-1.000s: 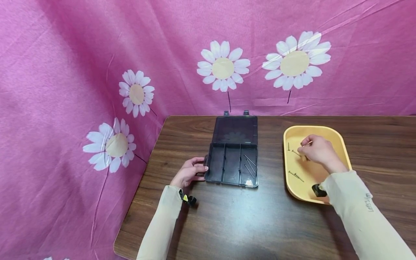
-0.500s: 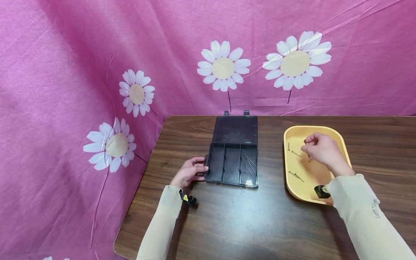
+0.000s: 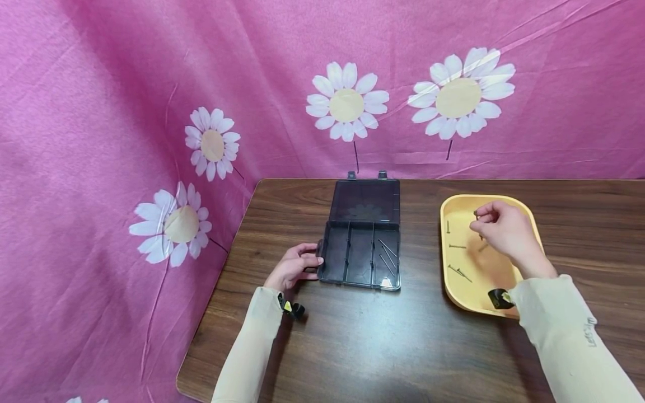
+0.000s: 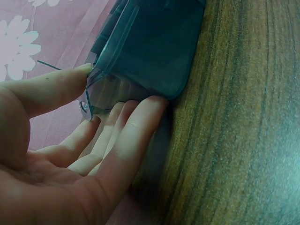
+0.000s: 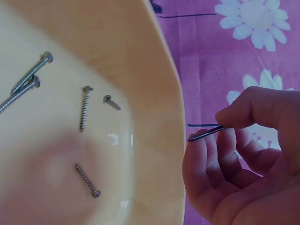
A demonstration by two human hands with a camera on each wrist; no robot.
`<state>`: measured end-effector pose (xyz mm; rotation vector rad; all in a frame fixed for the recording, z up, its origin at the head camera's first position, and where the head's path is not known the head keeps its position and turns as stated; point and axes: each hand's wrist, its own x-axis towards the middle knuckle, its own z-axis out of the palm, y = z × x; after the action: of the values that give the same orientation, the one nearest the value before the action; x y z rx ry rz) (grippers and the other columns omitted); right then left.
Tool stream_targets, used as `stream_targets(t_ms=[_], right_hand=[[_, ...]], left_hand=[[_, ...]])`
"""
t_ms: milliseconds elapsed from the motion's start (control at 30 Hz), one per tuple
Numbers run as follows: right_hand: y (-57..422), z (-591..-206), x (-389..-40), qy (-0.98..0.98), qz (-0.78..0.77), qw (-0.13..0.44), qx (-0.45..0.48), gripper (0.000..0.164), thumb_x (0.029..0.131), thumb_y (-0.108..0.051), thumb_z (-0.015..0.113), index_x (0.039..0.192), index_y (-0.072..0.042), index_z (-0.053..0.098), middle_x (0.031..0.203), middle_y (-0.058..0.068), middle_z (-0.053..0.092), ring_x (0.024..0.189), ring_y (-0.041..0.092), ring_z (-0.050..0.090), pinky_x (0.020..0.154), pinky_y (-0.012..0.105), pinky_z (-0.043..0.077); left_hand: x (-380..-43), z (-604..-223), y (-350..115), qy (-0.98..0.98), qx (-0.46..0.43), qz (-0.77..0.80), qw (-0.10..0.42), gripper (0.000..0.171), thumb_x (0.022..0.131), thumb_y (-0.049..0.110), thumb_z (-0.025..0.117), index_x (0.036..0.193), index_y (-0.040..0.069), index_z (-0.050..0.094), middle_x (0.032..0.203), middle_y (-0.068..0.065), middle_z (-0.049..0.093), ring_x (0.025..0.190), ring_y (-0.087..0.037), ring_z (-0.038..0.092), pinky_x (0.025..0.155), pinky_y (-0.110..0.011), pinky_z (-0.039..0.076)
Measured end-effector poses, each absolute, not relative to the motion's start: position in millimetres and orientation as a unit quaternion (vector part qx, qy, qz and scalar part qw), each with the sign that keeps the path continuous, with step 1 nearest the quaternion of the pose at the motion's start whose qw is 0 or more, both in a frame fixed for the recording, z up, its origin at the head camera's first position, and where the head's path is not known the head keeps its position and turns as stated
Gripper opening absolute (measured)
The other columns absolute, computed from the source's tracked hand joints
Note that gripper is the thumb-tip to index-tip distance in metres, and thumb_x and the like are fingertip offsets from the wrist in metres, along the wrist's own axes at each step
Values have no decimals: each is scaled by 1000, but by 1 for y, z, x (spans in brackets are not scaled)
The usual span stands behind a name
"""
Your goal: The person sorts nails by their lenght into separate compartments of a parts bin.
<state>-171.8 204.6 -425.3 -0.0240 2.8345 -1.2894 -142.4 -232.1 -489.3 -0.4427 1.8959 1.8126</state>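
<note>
My left hand (image 3: pixel 292 267) holds the left side of a dark clear plastic compartment box (image 3: pixel 360 254). In the left wrist view its thumb (image 4: pixel 61 86) is on the rim and the fingers lie against the side. The box's lid (image 3: pixel 366 200) is folded back, and several nails (image 3: pixel 387 257) lie in its right compartment. Over the yellow tray (image 3: pixel 456 299), my right hand (image 3: pixel 506 232) pinches a thin, smooth nail (image 5: pixel 206 133) between thumb and fingers, its pointed end showing in the right wrist view. Several threaded screws (image 5: pixel 85 108) lie loose on the tray floor.
The brown wooden table (image 3: pixel 403 347) carries the box on the left and the tray on the right. A pink curtain (image 3: pixel 272 101) with white daisies hangs behind and to the left. Small black cameras sit at both wrists.
My right hand has risen slightly and shifted right, with the nail in its pinch. One screw in the tray has slid down and turned level. The left hand and box stay still.
</note>
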Motion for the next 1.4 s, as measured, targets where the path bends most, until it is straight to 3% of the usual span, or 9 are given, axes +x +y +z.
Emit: stream_targets(t_ms=[167, 367, 700, 933, 1000, 1400], right_hand=[[202, -421, -170, 908, -418, -10, -5, 23, 84, -10, 64, 102, 5, 60, 78, -1, 61, 61, -8, 48, 56, 11, 42], [195, -415, -165, 900, -434, -33, -4, 23, 83, -8, 63, 102, 6, 61, 80, 0, 61, 64, -9, 47, 56, 10, 43], [180, -410, -160, 896, -441, -52, -12, 23, 83, -10, 65, 104, 0, 63, 76, -11, 62, 65, -12, 48, 54, 10, 43], [167, -411, -155, 891, -448, -67, -28, 22, 81, -8, 66, 101, 1, 64, 83, 8, 67, 66, -12, 49, 61, 6, 40], [163, -410, -154, 889, -451, -68, -27, 21, 80, -8, 66, 100, 0, 64, 83, 8, 67, 66, -12, 49, 62, 6, 40], [138, -417, -149, 872, -481, -89, -27, 15, 80, -5, 64, 94, -1, 65, 77, -8, 59, 66, -10, 50, 55, 10, 45]], left_hand=[[-142, -490, -232, 692, -162, 663, 238, 52, 86, -3, 65, 135, 2, 46, 103, -10, 61, 80, -17, 66, 67, -37, 61], [-143, -489, -232, 694, -159, 660, 240, 54, 86, -2, 66, 136, 2, 45, 109, -11, 59, 82, -17, 66, 70, -38, 61], [-143, -489, -232, 698, -160, 655, 241, 54, 87, 0, 66, 137, 4, 45, 114, -13, 59, 84, -17, 66, 72, -38, 61], [-144, -491, -233, 699, -161, 653, 244, 54, 87, 0, 66, 137, 4, 45, 115, -14, 60, 85, -16, 65, 74, -39, 61], [-144, -491, -233, 699, -162, 652, 244, 54, 87, 0, 66, 137, 4, 45, 114, -14, 61, 85, -17, 65, 73, -39, 60], [-144, -489, -233, 699, -167, 651, 245, 54, 87, 0, 66, 136, 5, 46, 114, -15, 63, 83, -16, 66, 71, -37, 61]])
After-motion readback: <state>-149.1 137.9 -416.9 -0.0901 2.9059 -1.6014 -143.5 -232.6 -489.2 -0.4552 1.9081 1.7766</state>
